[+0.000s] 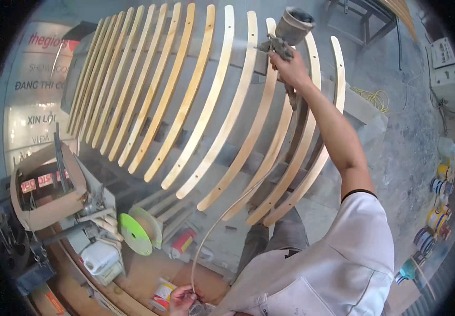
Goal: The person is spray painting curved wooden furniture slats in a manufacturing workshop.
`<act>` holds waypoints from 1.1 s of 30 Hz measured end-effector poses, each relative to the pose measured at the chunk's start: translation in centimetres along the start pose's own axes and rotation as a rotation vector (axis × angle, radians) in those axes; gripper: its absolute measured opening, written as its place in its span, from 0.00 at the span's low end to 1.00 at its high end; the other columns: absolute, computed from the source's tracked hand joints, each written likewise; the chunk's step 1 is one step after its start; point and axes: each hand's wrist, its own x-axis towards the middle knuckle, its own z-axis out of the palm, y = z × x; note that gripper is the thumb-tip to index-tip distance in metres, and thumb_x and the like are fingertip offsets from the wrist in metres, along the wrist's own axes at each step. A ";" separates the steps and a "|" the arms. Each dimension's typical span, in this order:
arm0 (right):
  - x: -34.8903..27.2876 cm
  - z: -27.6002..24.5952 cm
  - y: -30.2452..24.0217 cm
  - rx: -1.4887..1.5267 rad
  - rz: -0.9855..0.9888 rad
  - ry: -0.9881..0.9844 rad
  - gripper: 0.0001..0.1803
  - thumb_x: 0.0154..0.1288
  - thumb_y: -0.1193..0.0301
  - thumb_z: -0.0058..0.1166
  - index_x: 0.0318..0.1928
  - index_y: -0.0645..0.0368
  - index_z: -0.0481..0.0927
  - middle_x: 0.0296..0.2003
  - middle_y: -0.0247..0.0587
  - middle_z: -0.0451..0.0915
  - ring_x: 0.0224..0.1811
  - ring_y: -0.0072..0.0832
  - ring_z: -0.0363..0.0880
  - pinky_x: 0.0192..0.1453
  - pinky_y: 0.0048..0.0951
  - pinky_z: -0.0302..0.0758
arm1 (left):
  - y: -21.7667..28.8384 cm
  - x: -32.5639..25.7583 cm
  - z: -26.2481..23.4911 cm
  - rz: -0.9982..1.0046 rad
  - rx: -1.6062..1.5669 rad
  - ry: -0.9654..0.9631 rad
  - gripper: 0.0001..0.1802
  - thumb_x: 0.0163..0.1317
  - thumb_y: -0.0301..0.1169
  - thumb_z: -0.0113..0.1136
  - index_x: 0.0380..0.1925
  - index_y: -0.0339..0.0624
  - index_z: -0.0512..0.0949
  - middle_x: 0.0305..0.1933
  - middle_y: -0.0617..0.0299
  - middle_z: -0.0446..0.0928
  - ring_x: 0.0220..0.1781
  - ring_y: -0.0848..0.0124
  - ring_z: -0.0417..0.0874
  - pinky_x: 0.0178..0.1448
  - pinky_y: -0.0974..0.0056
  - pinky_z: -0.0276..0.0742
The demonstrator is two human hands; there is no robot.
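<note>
My right hand [289,68] grips a spray gun [279,46] with a dark, paint-stained cup [295,25] on top. The gun points left over the upper ends of a row of curved wooden slats [206,113], and a faint mist shows in front of its nozzle. Each slat has small dark holes near its ends; the ones at mid-row look paler and wetter. A thin tan hose [222,216] runs from below the gun down to my left hand [182,300], whose fingers are closed around it by my body at the lower edge.
At left stand a wooden frame [48,184], a white jug [101,258] and a green spool [135,234]. A red can [184,241] and a white-and-red tin [161,294] are lower down. Paint tins [438,216] line the right side, near a coiled yellow cord [372,99].
</note>
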 end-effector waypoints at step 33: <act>-29.8 12.0 -4.6 -0.096 -0.090 -0.219 0.14 0.64 0.66 0.60 0.40 0.68 0.79 0.24 0.43 0.80 0.26 0.23 0.72 0.33 0.31 0.72 | -11.6 -5.7 -8.4 0.145 -0.235 0.069 0.16 0.59 0.24 0.59 0.49 0.37 0.77 0.36 0.55 0.81 0.34 0.66 0.82 0.40 0.64 0.79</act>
